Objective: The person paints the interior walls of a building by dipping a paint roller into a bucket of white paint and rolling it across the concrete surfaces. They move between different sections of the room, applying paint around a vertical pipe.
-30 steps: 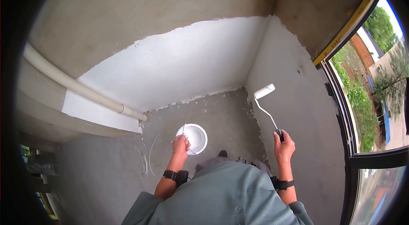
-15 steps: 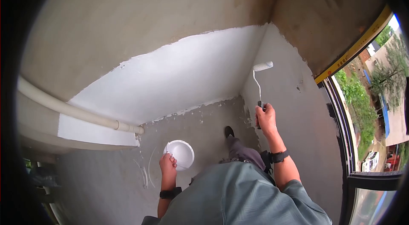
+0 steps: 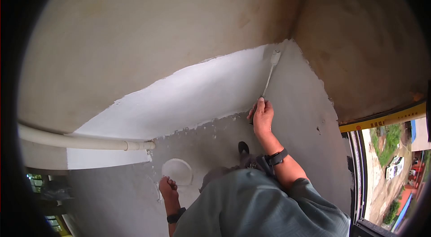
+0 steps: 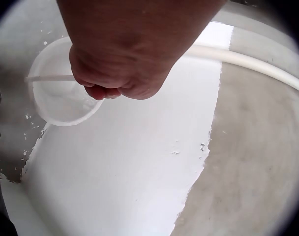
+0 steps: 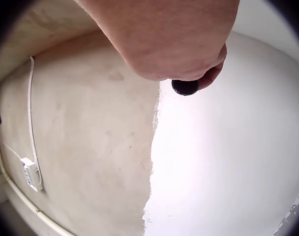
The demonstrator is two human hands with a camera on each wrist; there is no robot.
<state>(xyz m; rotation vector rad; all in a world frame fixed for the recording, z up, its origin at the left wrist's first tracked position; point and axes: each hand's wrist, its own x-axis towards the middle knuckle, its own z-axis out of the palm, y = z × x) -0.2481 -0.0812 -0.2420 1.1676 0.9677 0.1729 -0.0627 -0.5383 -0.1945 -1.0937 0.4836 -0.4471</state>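
Observation:
My right hand [image 3: 263,118] grips the handle of a paint roller [image 3: 275,58], arm raised. The white roller sleeve points up at the inner corner, overlapping the white-painted wall [image 3: 193,86] just under its ragged top edge. In the right wrist view, the handle's black butt end [image 5: 185,87] sticks out below the fist. Down at the left, my left hand [image 3: 167,186] holds a white bucket [image 3: 178,172] by its bail handle [image 4: 51,78], the fingers curled round it. White paint shows inside the bucket, which hangs beside my legs.
Bare grey-brown plaster [image 3: 179,17] lies above the painted band. A cream pipe [image 3: 90,142] runs along the left wall. At right is a window frame [image 3: 359,178] with a yellow strip [image 3: 386,118]. One dark shoe [image 3: 243,147] stands on the grey floor near the corner.
My right hand has raised the roller up and leftward to the corner, turning it upright. The left hand with the bucket has shifted left and lower in view. The view itself has turned.

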